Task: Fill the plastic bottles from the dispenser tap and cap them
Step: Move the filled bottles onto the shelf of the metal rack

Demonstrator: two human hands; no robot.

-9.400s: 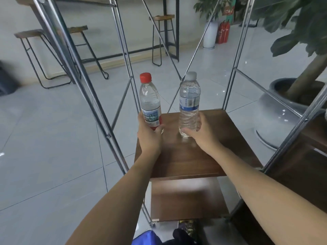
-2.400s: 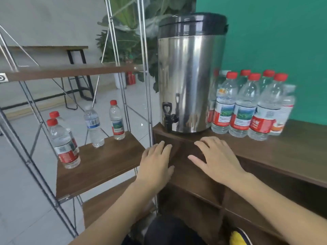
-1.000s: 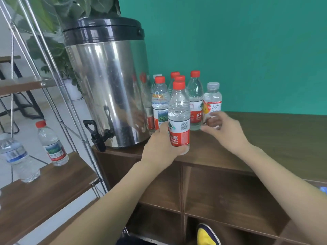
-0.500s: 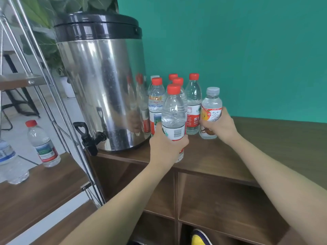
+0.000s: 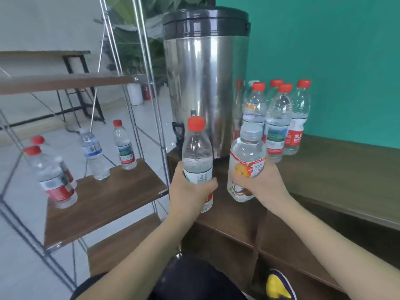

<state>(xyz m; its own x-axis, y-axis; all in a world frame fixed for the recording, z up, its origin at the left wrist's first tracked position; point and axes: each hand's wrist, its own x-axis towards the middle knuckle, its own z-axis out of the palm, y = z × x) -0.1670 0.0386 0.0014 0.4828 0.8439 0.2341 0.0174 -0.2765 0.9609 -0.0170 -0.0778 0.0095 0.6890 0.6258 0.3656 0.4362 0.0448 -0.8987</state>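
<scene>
My left hand grips a clear red-capped bottle round its lower half, held upright in front of the steel dispenser. My right hand grips a squat grey-capped bottle with an orange cartoon label, raised off the cabinet top. The dispenser's black tap shows just left of the red-capped bottle, partly hidden by it. Several more red-capped bottles stand to the right of the dispenser on the wooden cabinet top.
A metal-framed rack stands on the left; its wooden shelf carries several capped bottles. A lower shelf sits beneath it. Green wall behind, plant leaves above the dispenser. A yellow shoe shows at the bottom.
Both hands have lifted their bottles off the cabinet top and carried them left and toward me, in front of the dispenser. The view has swung left, so the rack shelf shows again.
</scene>
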